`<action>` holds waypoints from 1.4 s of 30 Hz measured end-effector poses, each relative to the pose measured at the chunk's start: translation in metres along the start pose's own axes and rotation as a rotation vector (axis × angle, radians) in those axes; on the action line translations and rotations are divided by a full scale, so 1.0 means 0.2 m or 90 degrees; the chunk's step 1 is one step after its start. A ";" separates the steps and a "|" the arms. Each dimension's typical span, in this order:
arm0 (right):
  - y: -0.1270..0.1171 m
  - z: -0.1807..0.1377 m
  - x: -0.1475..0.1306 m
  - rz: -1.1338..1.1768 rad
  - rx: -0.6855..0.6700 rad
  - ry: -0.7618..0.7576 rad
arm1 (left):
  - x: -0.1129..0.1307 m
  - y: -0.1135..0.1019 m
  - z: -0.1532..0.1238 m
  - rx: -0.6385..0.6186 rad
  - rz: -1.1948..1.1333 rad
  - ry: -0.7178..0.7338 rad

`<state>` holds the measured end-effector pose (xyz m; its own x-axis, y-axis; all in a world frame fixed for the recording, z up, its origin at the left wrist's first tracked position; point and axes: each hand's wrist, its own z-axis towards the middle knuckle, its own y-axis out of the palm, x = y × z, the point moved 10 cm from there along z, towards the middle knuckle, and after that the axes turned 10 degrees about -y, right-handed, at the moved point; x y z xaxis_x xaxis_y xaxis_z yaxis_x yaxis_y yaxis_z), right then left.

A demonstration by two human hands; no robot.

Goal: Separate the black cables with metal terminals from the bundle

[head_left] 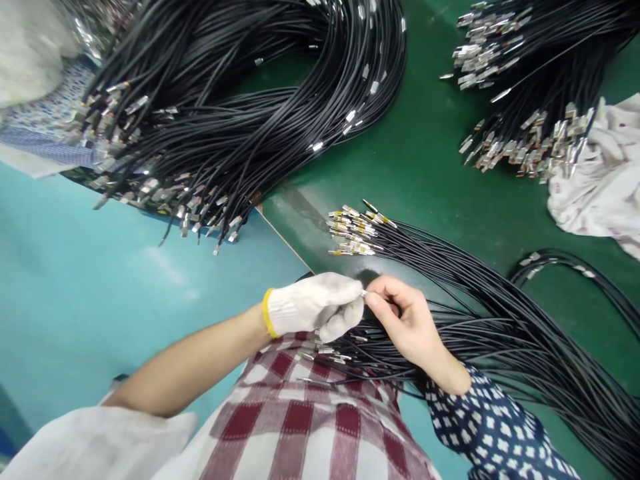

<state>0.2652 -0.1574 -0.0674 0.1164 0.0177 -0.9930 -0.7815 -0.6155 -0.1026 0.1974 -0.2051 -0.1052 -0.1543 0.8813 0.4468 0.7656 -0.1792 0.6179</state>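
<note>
- White knit with a yellow cuff covers the left hand (317, 307); its fingers curl closed, tips pinching a small metal end (364, 293) on the near side of the yellow-marked bundle (450, 263).
- Bare thumb and forefinger of the right hand (407, 323) close on that same end; gripping from both sides probably steadies so tiny a piece. Whether a cable trails from it, I cannot tell.
- Smooth black cables form the yellow-marked bundle, metal tips gathered on the glossy green worktop (430, 160), perhaps for easy reach.
- Nearer the wearer than that bundle, a second bundle (500, 340) brings plain silvery tips over the checked apron (310, 420).
- Beyond it, leftward, a thick coil (310, 113) fans out boxy tips.
</note>
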 end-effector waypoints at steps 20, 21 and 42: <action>-0.12 -0.03 0.05 0.029 0.094 -0.031 | 0.16 0.00 -0.05 0.139 0.112 0.119; -0.12 -0.03 0.05 0.038 0.100 -0.029 | 0.17 0.00 -0.05 0.141 0.119 0.120; 0.01 -0.08 -0.12 -0.271 -0.211 -0.172 | 0.13 -0.27 -0.27 0.317 -0.098 0.297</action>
<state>0.2708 -0.1708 -0.0422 0.1834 0.4899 -0.8523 -0.4623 -0.7222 -0.5145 0.1196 -0.1964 -0.0922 -0.4513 0.5806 0.6776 0.8911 0.2527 0.3770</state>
